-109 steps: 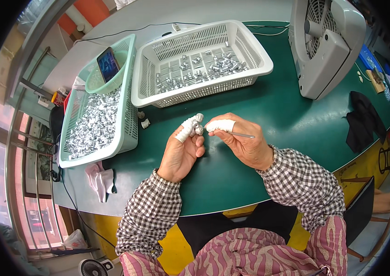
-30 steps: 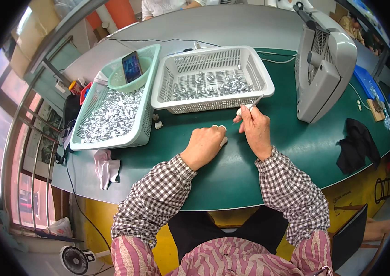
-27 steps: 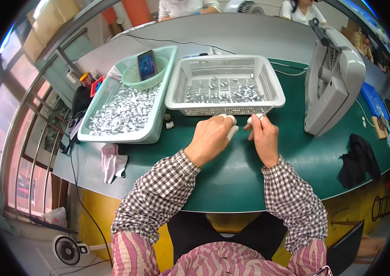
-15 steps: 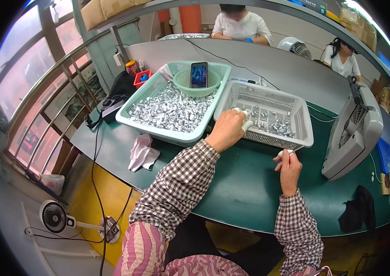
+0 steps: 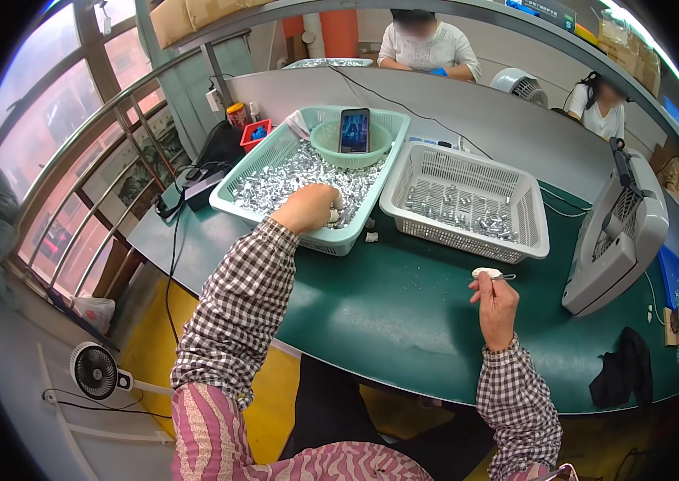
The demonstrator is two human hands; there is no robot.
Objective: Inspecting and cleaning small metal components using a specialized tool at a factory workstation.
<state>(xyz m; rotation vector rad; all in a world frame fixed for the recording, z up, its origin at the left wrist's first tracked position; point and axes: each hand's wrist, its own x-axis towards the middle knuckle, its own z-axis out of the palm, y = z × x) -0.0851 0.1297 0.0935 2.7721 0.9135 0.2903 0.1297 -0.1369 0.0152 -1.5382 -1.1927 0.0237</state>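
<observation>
My right hand (image 5: 497, 303) is raised just above the green counter (image 5: 404, 313), fingers pinched on a thin metal tool (image 5: 503, 276) that points sideways at the fingertips. My left hand (image 5: 307, 208) reaches further out, over the near rim of a pale green basket (image 5: 271, 160), fingers curled down into a heap of small silver parts (image 5: 291, 180); I cannot tell what they grip. Beyond that hand, in the same basket, a green bowl (image 5: 327, 144) props up a phone (image 5: 355, 130). Beyond my right hand, a white basket (image 5: 532, 240) holds fewer silver parts, with a grey machine (image 5: 616, 240) beside it.
</observation>
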